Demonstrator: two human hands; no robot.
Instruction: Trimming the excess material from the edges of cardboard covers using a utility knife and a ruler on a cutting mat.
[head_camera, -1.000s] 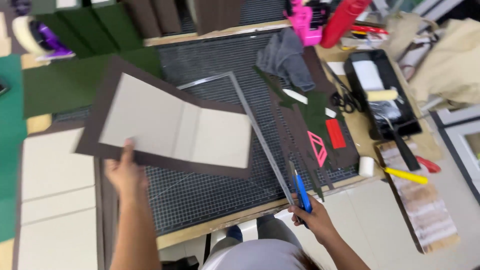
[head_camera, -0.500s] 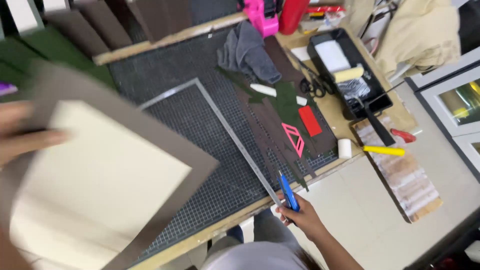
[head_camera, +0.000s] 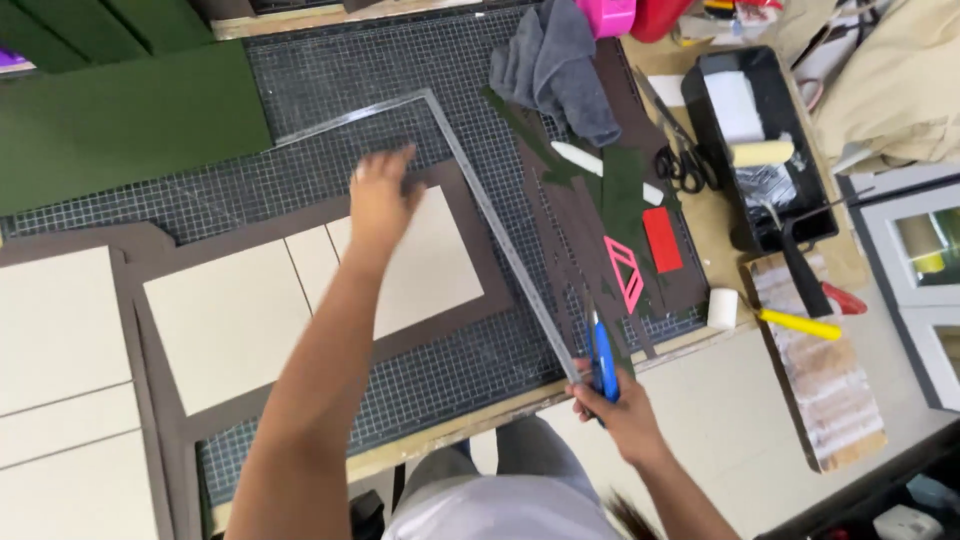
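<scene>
**Left hand on the cover, right hand gripping the blue knife**

My left hand (head_camera: 382, 195) lies palm down with the fingers spread loose, grasping nothing, pressing on the upper right part of the brown cover sheet (head_camera: 470, 215). That sheet lies flat on the gridded cutting mat (head_camera: 330, 90), with cream boards (head_camera: 230, 320) laid on it side by side, and my fingertips reach past the top edge of the right-hand board towards 12 o'clock. The hand is somewhat blurred.

My right hand (head_camera: 625, 415) is down at 5 o'clock from the left one, near the front edge of the bench, clenched around a blue utility knife (head_camera: 603, 358) whose tip points towards 12 o'clock. Just beside the knife, at its 9 o'clock, runs the long arm of a metal square (head_camera: 500, 240), which climbs diagonally to a corner at about 11 o'clock and then turns left across the mat. The cover sheet sits in the angle of that square, close to its long arm.

At 3 o'clock from the knife lie dark offcuts, a pink triangle shape (head_camera: 625, 272) and a red rectangle (head_camera: 662, 240). A grey cloth (head_camera: 555, 60) lies at 12 o'clock, and a black tray (head_camera: 715, 170) with a paint roller (head_camera: 760, 152) at 2 o'clock. Green sheets (head_camera: 130, 120) cover the far left of the mat.
</scene>
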